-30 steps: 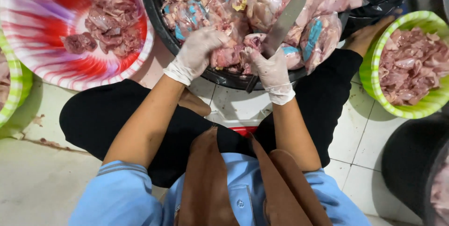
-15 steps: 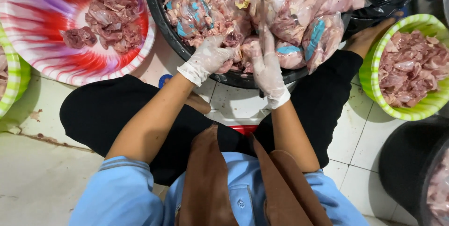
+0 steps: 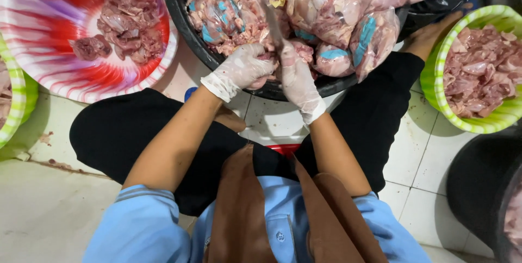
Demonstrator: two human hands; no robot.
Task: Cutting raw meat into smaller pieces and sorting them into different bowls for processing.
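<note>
Hands, gloved, at near rim of black tub [image 3: 179,10]: left hand [image 3: 244,67] curled shut on a piece of raw meat [image 3: 260,81]; right hand [image 3: 296,78] gripping knife [image 3: 272,21], blade now upright btwn the hands, vs. laid on the bagged meat [image 3: 326,7] w/ fingers flat 0.5 s ago. Left hand has shifted closer to right. Red-white basin [image 3: 32,23] at left and green basin [image 3: 435,78] at right both hold cut meat, unchanged.

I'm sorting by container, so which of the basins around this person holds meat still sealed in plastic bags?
The black tub under both gloved hands; the red-and-white basin and green basin hold loose pieces.
</note>
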